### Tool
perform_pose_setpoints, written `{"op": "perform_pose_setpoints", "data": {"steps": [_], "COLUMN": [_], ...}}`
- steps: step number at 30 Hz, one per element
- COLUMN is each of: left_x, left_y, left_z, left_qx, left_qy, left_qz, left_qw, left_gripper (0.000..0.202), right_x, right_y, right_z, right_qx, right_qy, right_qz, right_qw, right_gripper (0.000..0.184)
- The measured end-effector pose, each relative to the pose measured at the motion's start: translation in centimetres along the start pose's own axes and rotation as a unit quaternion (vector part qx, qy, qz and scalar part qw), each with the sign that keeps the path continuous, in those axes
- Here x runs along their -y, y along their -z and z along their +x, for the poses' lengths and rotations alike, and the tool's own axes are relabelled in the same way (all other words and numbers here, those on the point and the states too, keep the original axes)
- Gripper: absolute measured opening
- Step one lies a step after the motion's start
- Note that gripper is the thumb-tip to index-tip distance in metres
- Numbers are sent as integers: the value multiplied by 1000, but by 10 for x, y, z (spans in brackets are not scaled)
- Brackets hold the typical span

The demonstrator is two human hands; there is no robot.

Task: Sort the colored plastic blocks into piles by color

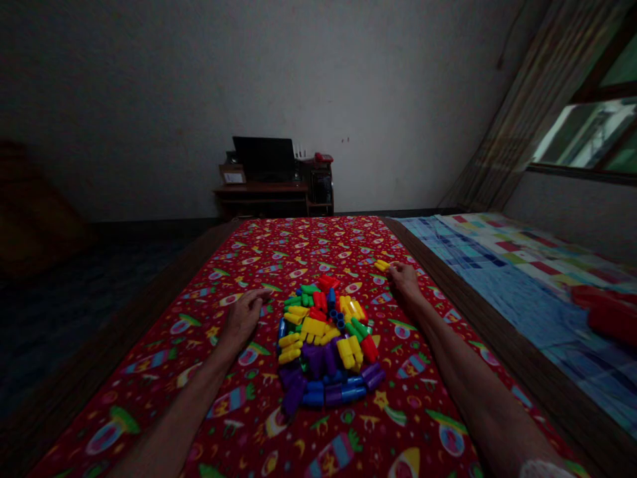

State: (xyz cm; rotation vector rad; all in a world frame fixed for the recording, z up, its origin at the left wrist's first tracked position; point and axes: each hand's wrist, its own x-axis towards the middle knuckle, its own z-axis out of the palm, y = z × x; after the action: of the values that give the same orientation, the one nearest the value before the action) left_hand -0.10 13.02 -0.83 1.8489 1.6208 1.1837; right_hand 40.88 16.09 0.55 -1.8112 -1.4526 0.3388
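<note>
Head view: I look forward and down on a pale wall [378,86] that backs the whole room.
Table: it runs away from me under a red printed cloth [423,431], with a dark border on both sides.
Bed: one, to the right, with blue and patchwork covers [448,242].
Curtain and window: one curtain [515,116] hangs beside the window [582,136].
Desk: one desk [261,190] against the wall carries one dark monitor [263,158].
Block pile: a heap of coloured blocks [313,328] lies mid-table, between the two forearms.
Left hand: the left hand [243,315] rests just left of the heap, fingers loosely extended, holding nothing that I can see.
Right hand: the right hand [406,282] is beyond the heap's far right side, its fingers pinching the right end of a yellow block.
Yellow block: this yellow block [381,265] lies left of the right fingertips, its long axis roughly crosswise; the right hand is much the nearer. From it, the heap sits leftward and closer to me.
Block colours: one yellow block at the right fingers; in the heap, at least four yellow, three red, three purple, two green, two blue. Overlap hides the full total.
</note>
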Motion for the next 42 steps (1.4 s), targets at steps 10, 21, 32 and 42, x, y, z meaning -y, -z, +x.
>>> {"op": "perform_pose_setpoints", "data": {"steps": [10,21,32,42], "left_x": [-2,2,4,0], "left_y": [2,1,0,1], "left_z": [-1,0,1,1], "left_qx": [4,7,12,7], "left_qy": [-27,-54,-66,-53], "left_qz": [45,68,67,69], "left_qw": [999,996,996,996], "left_gripper": [40,39,40,37], "right_x": [69,90,65,4], "right_y": [7,19,12,13], "right_z": [-34,-47,-23,5], "right_qx": [321,446,321,-12], "right_qy": [212,222,189,-5], "right_qz": [-74,-107,-51,-12], "right_qw": [920,861,927,1000], "right_gripper": [35,34,26,33]}}
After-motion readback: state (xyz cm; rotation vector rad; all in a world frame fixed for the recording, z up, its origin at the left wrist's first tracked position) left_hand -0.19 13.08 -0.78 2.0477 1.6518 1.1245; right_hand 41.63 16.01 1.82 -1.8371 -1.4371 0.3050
